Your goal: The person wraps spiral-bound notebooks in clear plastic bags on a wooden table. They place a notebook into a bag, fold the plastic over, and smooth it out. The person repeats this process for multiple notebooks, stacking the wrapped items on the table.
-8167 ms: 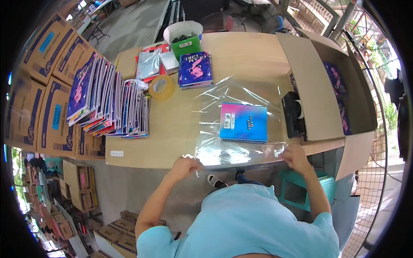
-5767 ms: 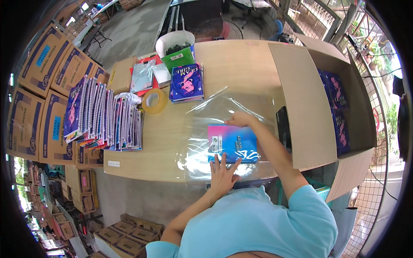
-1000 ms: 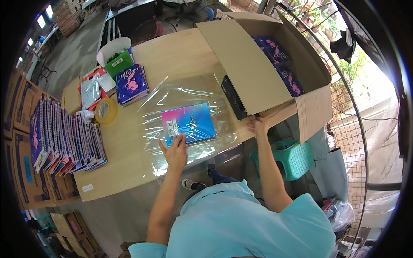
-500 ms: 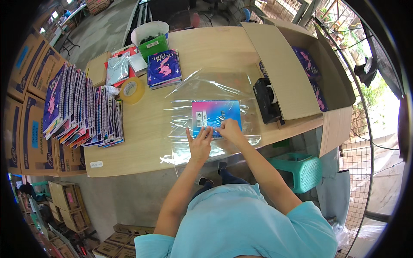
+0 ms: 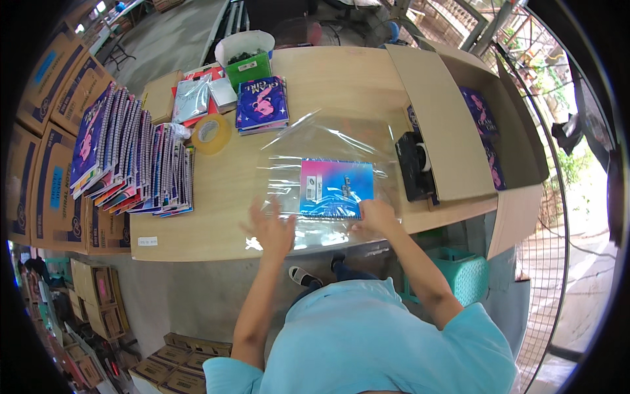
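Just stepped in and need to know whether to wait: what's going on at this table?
A person in a light blue shirt is working with a pink-and-blue notebook lying on a clear plastic sheet on the wooden table. The right hand rests at the notebook's near right corner; the left hand is spread flat on the sheet's near edge. Spiral notebooks and a tape roll lie to the left, an open cardboard box to the right.
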A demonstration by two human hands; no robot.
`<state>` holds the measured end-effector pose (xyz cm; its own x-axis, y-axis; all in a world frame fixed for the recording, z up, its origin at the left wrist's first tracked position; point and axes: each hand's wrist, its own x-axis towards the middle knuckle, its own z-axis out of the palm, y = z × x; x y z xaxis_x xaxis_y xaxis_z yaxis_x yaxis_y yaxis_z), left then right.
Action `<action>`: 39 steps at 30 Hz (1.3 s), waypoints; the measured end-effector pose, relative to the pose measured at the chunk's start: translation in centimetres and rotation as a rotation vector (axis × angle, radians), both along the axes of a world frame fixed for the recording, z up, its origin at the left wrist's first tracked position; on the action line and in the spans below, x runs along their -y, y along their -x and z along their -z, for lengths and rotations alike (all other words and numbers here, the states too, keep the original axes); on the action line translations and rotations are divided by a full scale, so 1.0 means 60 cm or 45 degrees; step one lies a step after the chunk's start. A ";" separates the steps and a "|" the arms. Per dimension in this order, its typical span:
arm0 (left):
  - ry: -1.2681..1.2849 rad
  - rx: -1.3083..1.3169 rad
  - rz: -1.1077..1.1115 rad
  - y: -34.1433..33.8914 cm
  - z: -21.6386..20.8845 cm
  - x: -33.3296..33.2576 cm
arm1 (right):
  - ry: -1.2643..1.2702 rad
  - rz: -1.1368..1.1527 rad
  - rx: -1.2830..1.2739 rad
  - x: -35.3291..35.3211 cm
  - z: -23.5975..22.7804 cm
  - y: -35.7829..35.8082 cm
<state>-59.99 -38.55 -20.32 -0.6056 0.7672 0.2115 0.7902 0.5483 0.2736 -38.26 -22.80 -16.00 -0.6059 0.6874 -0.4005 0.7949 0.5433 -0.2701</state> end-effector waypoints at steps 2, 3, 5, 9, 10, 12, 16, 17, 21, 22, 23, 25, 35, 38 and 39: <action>-0.264 0.305 -0.175 -0.010 0.029 0.062 | 0.108 0.087 -0.218 -0.037 -0.050 0.031; -0.268 0.984 -0.236 -0.036 0.054 0.082 | 0.166 0.119 -0.323 -0.063 -0.067 0.054; -0.387 2.161 -0.333 -0.094 0.050 0.049 | -0.225 -0.064 -0.576 -0.135 0.010 0.107; -0.792 2.998 -0.487 -0.143 0.067 -0.058 | -0.333 -0.310 -0.251 -0.196 0.109 0.194; -0.805 2.955 -0.501 -0.148 0.050 -0.074 | -0.142 -0.321 -0.235 -0.209 0.107 0.185; -0.831 2.700 -0.482 -0.171 0.079 -0.069 | 0.184 -0.273 -0.231 -0.197 0.038 0.182; -1.234 1.857 0.035 -0.216 -0.046 -0.054 | 0.263 0.000 -1.241 -0.118 -0.050 0.064; -1.272 1.691 0.149 -0.210 -0.065 -0.051 | 0.368 0.094 -1.340 -0.107 -0.030 0.040; -0.858 1.084 0.338 -0.156 -0.085 -0.032 | 0.671 0.495 -1.562 -0.069 0.103 -0.003; -0.792 1.052 0.364 -0.147 -0.067 -0.029 | 0.682 0.555 -1.628 -0.055 0.115 0.006; -0.725 1.020 0.386 -0.136 -0.032 -0.025 | 0.689 0.612 -1.697 -0.041 0.126 0.015; -0.457 1.058 0.348 -0.116 0.025 -0.008 | 0.592 0.451 -1.816 -0.033 0.152 0.012; -1.205 0.924 0.304 -0.108 -0.026 -0.043 | -0.840 -0.273 -1.485 0.042 -0.211 -0.007; -1.118 1.112 0.409 -0.056 0.002 -0.068 | -0.117 0.161 -2.023 -0.008 -0.071 -0.008; -1.039 1.233 0.444 -0.051 0.002 -0.078 | 0.266 0.285 -1.945 -0.015 -0.019 -0.015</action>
